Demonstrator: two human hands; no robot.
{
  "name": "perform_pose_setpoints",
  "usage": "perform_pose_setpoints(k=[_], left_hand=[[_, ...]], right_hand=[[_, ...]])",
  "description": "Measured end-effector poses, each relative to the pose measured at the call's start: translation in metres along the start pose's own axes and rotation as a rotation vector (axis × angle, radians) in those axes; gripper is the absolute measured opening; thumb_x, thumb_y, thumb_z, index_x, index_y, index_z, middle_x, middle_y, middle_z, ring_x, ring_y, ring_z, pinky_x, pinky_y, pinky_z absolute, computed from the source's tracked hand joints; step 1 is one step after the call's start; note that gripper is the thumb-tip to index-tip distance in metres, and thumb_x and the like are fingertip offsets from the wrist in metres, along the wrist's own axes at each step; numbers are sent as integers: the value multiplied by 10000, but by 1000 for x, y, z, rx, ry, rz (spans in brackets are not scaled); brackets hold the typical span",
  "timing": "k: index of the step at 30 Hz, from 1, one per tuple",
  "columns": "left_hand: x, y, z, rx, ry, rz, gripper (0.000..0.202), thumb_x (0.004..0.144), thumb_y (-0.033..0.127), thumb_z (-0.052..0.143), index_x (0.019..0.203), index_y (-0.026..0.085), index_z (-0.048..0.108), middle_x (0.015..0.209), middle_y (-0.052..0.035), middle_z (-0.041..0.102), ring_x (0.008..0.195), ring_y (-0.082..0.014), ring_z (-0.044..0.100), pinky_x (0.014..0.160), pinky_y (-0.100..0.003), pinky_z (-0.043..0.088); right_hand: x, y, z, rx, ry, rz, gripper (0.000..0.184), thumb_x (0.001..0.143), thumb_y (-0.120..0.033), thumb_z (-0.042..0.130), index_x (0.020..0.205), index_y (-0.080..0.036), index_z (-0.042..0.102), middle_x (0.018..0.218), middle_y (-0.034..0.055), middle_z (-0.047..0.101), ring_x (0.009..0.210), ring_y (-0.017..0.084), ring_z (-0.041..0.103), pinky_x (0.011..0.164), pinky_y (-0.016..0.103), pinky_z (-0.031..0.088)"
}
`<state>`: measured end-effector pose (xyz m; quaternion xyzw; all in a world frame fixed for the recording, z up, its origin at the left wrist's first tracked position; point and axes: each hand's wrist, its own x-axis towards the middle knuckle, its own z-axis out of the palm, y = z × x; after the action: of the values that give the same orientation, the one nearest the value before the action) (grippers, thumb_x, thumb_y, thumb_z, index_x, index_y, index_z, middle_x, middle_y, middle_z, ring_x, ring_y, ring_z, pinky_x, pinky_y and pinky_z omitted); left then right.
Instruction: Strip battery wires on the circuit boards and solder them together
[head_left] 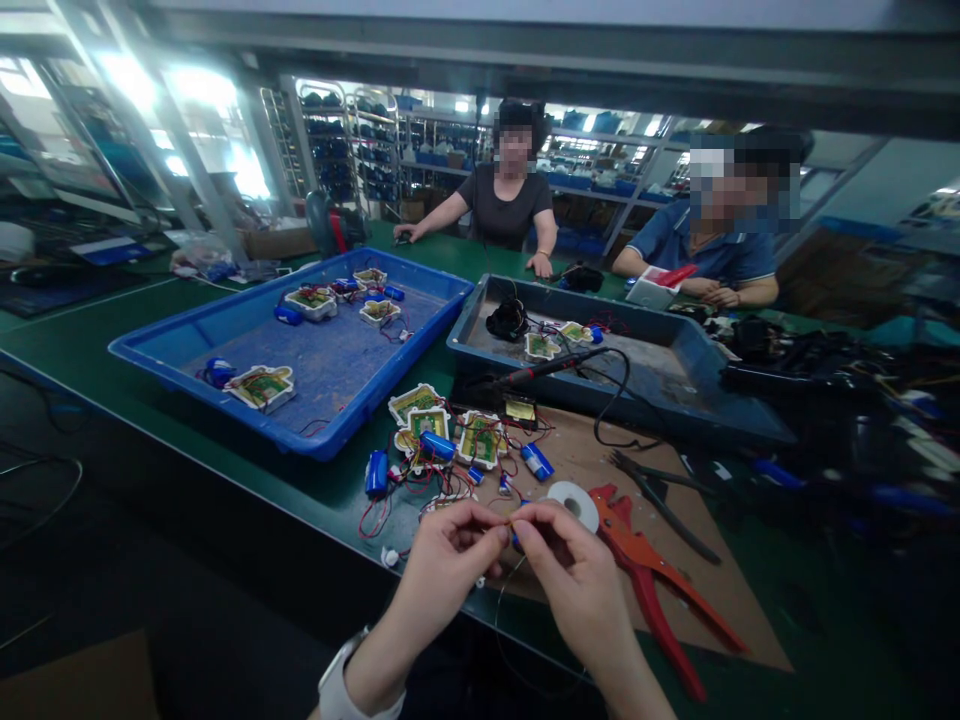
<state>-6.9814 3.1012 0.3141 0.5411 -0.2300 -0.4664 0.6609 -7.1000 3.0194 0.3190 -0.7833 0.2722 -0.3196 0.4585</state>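
While the two people across the bench sit with their hands resting on it, the person nearest me works at the bottom centre of the frame, the left hand (444, 560) and the right hand (579, 572) brought close together just above the near edge of the green-topped workbench (150, 400). Each hand has thumb and forefinger pressed together, pinching a thin dark wire (498, 605) whose end sits between the fingertips while the slack loops down below the hands; what is at the wire's tip is too small to tell. A white watch strap (341, 685) circles the left wrist. Just beyond the right hand lie a white reel (574, 500) and long red-handled cutters (645, 570) on a brown cardboard mat (720, 590), with black pliers (660, 490) beside them. Above the hands, in mid-frame, white-framed green circuit boards (480, 438) sit tangled in red leads with blue cylindrical cells (376, 472). A bright blue plastic tray (330, 400) holding more boards fills the left middle, and a dark grey tray (675, 370) the right middle, a black soldering iron (551, 367) resting across its rim. At the top of the frame are a person in a dark top (504, 205) and a person in a blue shirt (712, 255).
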Motion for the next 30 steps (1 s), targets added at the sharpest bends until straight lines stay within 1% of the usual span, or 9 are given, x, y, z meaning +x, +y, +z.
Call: perform_pose_setpoints(k=[4, 7, 9, 12, 16, 21, 24, 28, 30], left_hand=[[2, -1, -1, 0, -13, 0, 282, 617, 376, 723, 679, 114, 639, 499, 36, 535, 420, -63, 472, 423, -174, 356], [3, -2, -1, -33, 30, -2, 291, 600, 385, 731, 647, 131, 596, 486, 55, 493, 415, -50, 412, 412, -166, 307], [3, -3, 0, -33, 50, 11, 280, 605, 370, 729, 642, 136, 580, 506, 46, 511, 436, -52, 421, 434, -167, 317], [-1, -4, 1, -9, 30, 49, 247, 635, 350, 710, 642, 139, 580, 534, 33, 534, 460, -64, 446, 455, -176, 346], [-5, -4, 1, 69, 23, 97, 213, 695, 336, 678, 692, 129, 632, 562, 19, 550, 485, -77, 471, 460, -181, 366], [-5, -5, -2, 79, 5, 70, 235, 723, 347, 665, 778, 120, 688, 602, -5, 594, 493, -86, 501, 468, -189, 405], [-4, -6, -2, 77, 52, 86, 230, 708, 345, 669, 744, 118, 684, 597, -10, 599, 494, -83, 499, 472, -186, 405], [-3, -8, 0, 18, 121, 60, 235, 651, 349, 696, 658, 126, 622, 524, 24, 540, 437, -64, 446, 417, -168, 346], [-3, -10, 0, -1, 148, 29, 248, 635, 358, 699, 648, 130, 603, 495, 42, 510, 401, -53, 411, 388, -161, 313]], right_hand=[[1, -2, 3, 30, -21, 42, 162, 892, -329, 549, 842, -210, 649, 789, 4, 639, 720, 138, 606, 660, 211, 479], [0, -3, 5, 35, -14, 37, 166, 888, -333, 553, 884, -207, 660, 836, 20, 652, 781, 153, 620, 698, 222, 490], [0, -3, 7, 30, 10, 35, 161, 865, -335, 588, 899, -200, 670, 827, 26, 652, 760, 159, 621, 674, 229, 497], [-1, -2, 9, 3, 44, 11, 128, 843, -309, 620, 826, -196, 678, 758, 26, 640, 696, 163, 605, 611, 236, 485], [3, -2, 4, -21, 16, -20, 126, 856, -282, 609, 781, -213, 683, 750, 18, 651, 716, 163, 607, 646, 242, 478], [7, -2, -1, -22, -26, -73, 142, 880, -282, 581, 821, -233, 701, 805, 20, 667, 781, 166, 625, 704, 247, 495], [5, -1, 2, -25, -12, -108, 155, 889, -269, 563, 853, -230, 708, 849, 33, 679, 824, 173, 641, 737, 255, 511], [-6, 5, 10, -6, 95, -43, 118, 857, -275, 606, 909, -214, 693, 862, 37, 699, 779, 175, 662, 698, 250, 542], [-10, 8, 13, -5, 105, -28, 134, 864, -267, 589, 931, -213, 691, 875, 41, 711, 767, 180, 675, 673, 249, 555]])
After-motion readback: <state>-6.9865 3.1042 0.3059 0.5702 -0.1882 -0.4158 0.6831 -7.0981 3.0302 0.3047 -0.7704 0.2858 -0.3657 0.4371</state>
